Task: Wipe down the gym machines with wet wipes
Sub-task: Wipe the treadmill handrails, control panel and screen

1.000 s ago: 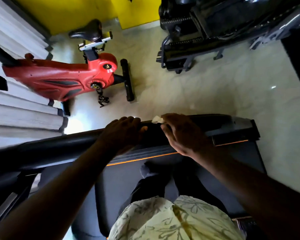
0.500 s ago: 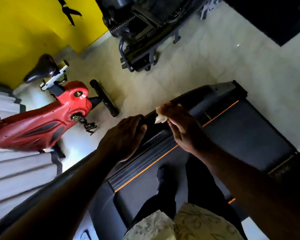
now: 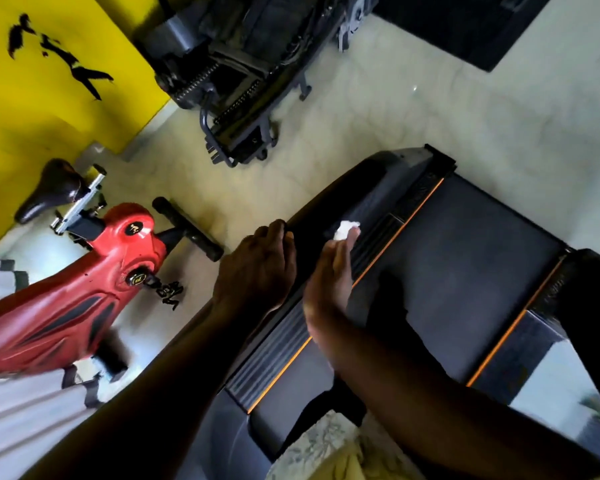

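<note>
**Inspector:** Start at the left. What stands there?

**Onlooker:** A red exercise bike [image 3: 84,289] on the floor, well apart from both hands. There is no wipe on it.

**Inspector:** The left hand?

**Onlooker:** The left hand [image 3: 260,271] lies on the treadmill's side rail [image 3: 354,188]. Its fingers are curled over the far edge, gripping it. I judge it a brace, not the working hand.

**Inspector:** And the right?

**Onlooker:** The right hand [image 3: 329,282] is just beside it, fingers run out nearly straight. The tips press the wet wipe [image 3: 347,230], a small white wad, against the same rail, further along.

**Inspector:** How will the wipe handle?

**Onlooker:** In my judgement it is light, limp and damp. It should slide readily on smooth plastic, and it bunches, as it has here. It is best kept under flat finger pads and spread open rather than balled. The rail looks rigid and should take firm pressure.

**Inspector:** Further right?

**Onlooker:** The treadmill belt [image 3: 465,271], with orange trim on either side. I cannot tell whether it has been wiped.
</note>
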